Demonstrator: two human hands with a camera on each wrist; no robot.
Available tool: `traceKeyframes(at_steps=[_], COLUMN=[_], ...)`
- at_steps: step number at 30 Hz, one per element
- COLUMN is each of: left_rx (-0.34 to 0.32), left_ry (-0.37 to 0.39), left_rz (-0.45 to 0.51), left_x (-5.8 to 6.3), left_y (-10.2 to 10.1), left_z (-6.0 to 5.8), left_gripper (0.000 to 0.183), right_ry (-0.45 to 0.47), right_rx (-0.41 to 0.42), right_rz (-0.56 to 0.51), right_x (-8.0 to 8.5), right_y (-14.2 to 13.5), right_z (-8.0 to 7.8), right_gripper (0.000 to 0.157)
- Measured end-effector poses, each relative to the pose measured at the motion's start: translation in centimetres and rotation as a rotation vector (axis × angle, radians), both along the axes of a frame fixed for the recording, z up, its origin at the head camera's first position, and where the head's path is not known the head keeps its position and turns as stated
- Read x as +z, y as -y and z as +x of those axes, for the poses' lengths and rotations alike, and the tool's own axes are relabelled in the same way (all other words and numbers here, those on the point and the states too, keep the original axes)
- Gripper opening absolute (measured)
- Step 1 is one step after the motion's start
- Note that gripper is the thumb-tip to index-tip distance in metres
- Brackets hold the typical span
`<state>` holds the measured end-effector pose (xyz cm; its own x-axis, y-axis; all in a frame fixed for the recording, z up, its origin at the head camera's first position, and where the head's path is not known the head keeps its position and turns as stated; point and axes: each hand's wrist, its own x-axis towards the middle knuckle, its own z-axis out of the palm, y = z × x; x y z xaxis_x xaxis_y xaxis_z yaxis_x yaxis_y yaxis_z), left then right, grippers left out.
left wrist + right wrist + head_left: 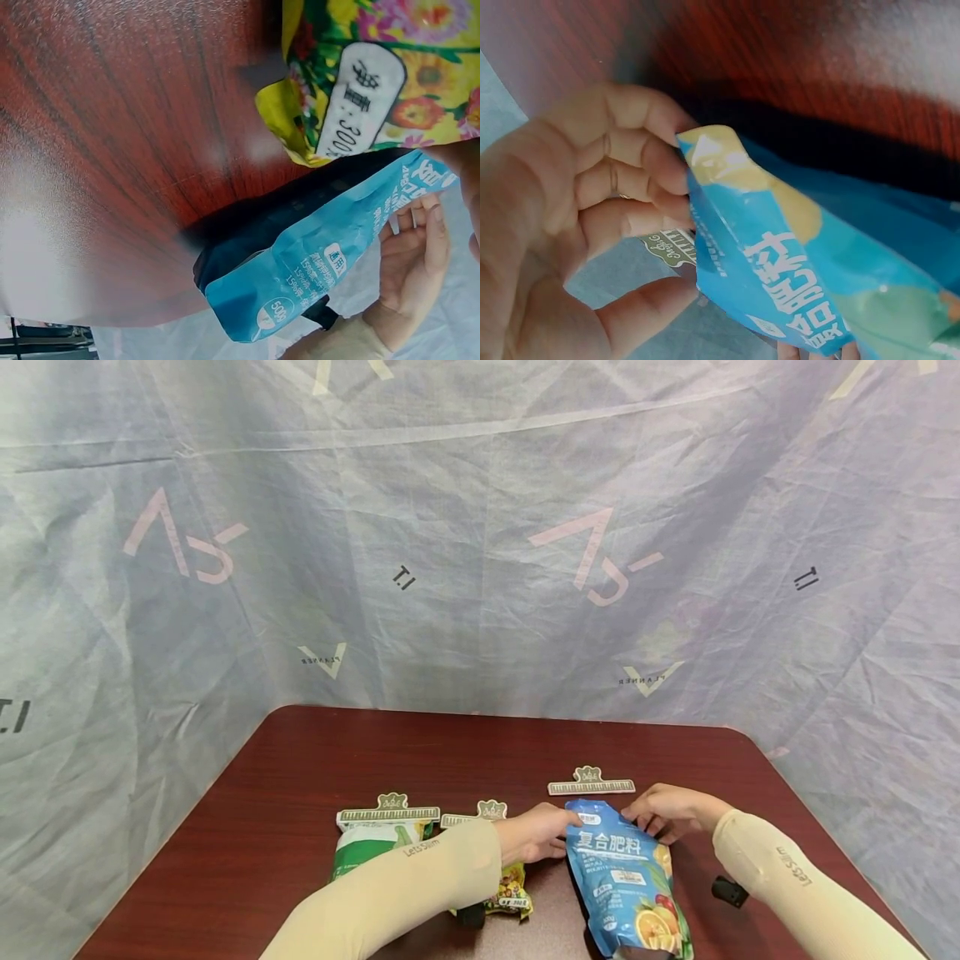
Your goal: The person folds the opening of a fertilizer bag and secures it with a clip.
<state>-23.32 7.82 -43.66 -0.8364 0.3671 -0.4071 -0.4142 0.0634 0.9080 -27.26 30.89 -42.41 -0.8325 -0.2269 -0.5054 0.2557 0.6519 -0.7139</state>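
Note:
A blue fertilizer pouch [618, 881] with fruit printed on it stands tilted at the front right of the table. My left hand [536, 833] pinches its upper left edge, thumb on the printed face. At the upper right corner, my right hand [670, 811] holds the edge; in the right wrist view its curled fingers [656, 169] touch the pouch [757, 255]. Just beyond the pouch lies a wide clip [591, 787] with a piano-key pattern. A yellow flowered bag [512, 893], partly hidden by the left forearm, is beside the left hand.
Left of the forearm is a green and white bag [369, 843] with a similar clip [387, 814] across its top. Another such clip [489, 812] sits at the yellow bag's top. A grey printed cloth [465, 568] hangs behind the dark red table [300, 760].

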Motion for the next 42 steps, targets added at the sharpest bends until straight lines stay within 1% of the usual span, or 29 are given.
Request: traceKeyframes(at_steps=[5,9,11,17,25,32,37,42], left_rx=[0.006,0.005,0.005,0.019,0.023,0.03,0.038,0.046], left_ry=[-0.027,-0.05,-0.059,-0.09,-0.125,-0.153,-0.176,-0.188], left_rz=[0.021,0.014,0.005,-0.027,-0.064,-0.108,-0.13,-0.141], left_x=[-0.1,-0.2,-0.2,-0.1,0.0,0.0,0.3,0.5], left_y=[-0.2,-0.2,-0.2,-0.1,0.0,0.0,0.0,0.1], left_z=[0.0,0.1,0.2,0.4,0.6,0.9,1.0,1.1], left_gripper=[0.028,0.023,0.022,0.022,0.017,0.013,0.006,0.005], right_ry=[0.011,0.03,0.033,0.035,0.034,0.028,0.029,0.031], right_rx=[0.04,0.054,0.042,0.048,0.063,0.1,0.126,0.147], right_rz=[-0.067,-0.111,-0.117,-0.146,-0.18,-0.206,-0.233,-0.257], right_x=[0.1,-0.1,-0.2,-0.4,-0.5,-0.3,-0.1,0.1], right_y=[-0.5,-0.7,-0.8,-0.8,-0.8,-0.9,-1.0,-1.2], right_z=[-0.1,-0.2,-0.2,-0.2,-0.1,0.0,0.0,0.1], right_gripper=[0.023,0.021,0.02,0.018,0.014,0.011,0.011,0.01])
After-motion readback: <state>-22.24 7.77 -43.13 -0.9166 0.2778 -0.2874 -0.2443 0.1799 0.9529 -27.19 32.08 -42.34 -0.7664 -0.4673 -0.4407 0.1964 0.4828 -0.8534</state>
